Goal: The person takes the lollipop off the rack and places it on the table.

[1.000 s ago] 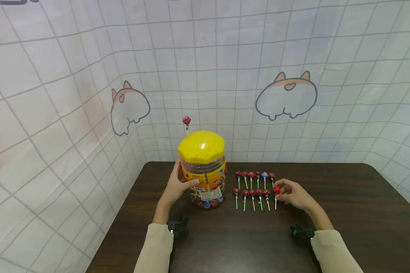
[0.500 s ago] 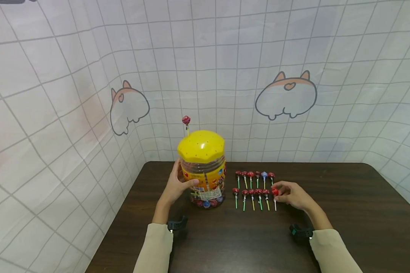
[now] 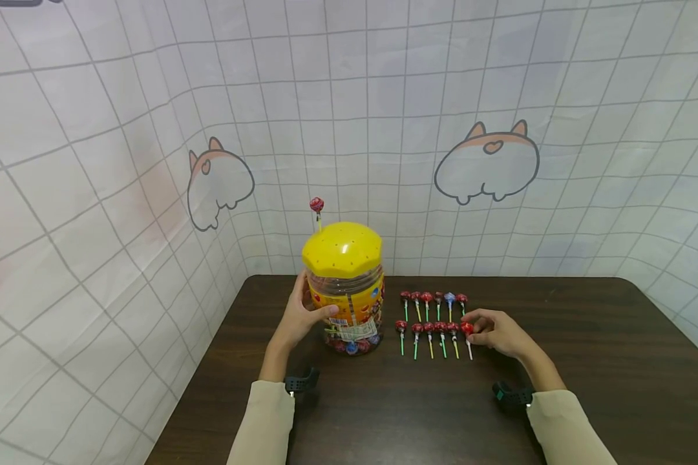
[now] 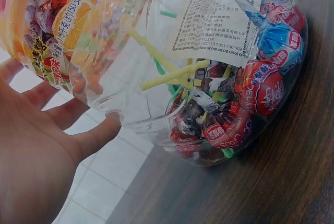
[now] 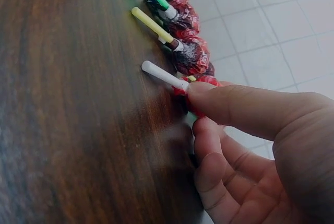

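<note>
A big clear plastic lollipop jar (image 3: 355,307) with a yellow lid (image 3: 343,250) stands on the table. My left hand (image 3: 298,316) grips its left side, thumb in front and fingers going round behind. Lollipops (image 4: 261,88) lie in the jar's bottom, seen in the left wrist view. My right hand (image 3: 503,332) pinches a red lollipop (image 3: 467,329) by its head, at the right end of the front row. In the right wrist view its white stick (image 5: 162,75) lies low over the wood, and thumb and fingers hide much of the head.
Two rows of lollipops, a back row (image 3: 427,298) and a front row (image 3: 429,328), lie right of the jar on the dark wooden table (image 3: 395,413). One lollipop (image 3: 317,205) sticks up by the lid's back left. A white gridded cloth (image 3: 384,161) hangs behind.
My right hand has shifted slightly left with the red lollipop, bringing it closer to its neighbour in the row; its stick has turned a little. The left hand and jar stay put.
</note>
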The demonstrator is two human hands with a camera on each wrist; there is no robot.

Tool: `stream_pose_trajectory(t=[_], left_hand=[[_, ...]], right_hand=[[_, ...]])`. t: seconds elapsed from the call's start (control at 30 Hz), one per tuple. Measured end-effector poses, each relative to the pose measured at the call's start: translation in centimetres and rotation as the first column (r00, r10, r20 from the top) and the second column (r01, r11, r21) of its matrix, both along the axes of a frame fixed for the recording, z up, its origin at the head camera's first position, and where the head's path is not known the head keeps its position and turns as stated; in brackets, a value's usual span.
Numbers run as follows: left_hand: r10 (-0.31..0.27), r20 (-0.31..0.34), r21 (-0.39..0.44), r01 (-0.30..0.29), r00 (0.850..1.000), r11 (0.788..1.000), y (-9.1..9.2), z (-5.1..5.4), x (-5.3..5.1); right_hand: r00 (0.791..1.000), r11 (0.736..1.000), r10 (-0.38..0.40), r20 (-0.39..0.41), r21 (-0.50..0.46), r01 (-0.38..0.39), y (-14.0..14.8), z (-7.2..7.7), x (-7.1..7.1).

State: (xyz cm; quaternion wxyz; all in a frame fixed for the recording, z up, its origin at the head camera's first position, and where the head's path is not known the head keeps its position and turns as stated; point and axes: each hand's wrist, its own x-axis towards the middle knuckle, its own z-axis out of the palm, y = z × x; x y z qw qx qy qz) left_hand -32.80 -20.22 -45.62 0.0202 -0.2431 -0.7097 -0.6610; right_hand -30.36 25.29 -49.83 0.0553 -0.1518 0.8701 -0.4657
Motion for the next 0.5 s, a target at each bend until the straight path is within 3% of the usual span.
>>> stream_pose_trajectory(t=[0.27, 0.5], left_hand=[[0.010, 0.005, -0.008, -0.010, 1.000, 1.000, 0.0, 0.0, 0.0], [0.010, 0.010, -0.008, -0.010, 1.000, 1.000, 0.0, -0.1, -0.1]], right_hand=[[0.999, 1.000, -0.019, 0.027, 0.019, 0.019, 0.3, 0.7, 0.1], [0.999, 1.000, 0.003, -0.038, -0.031, -0.004, 0.1, 3.1, 0.7]])
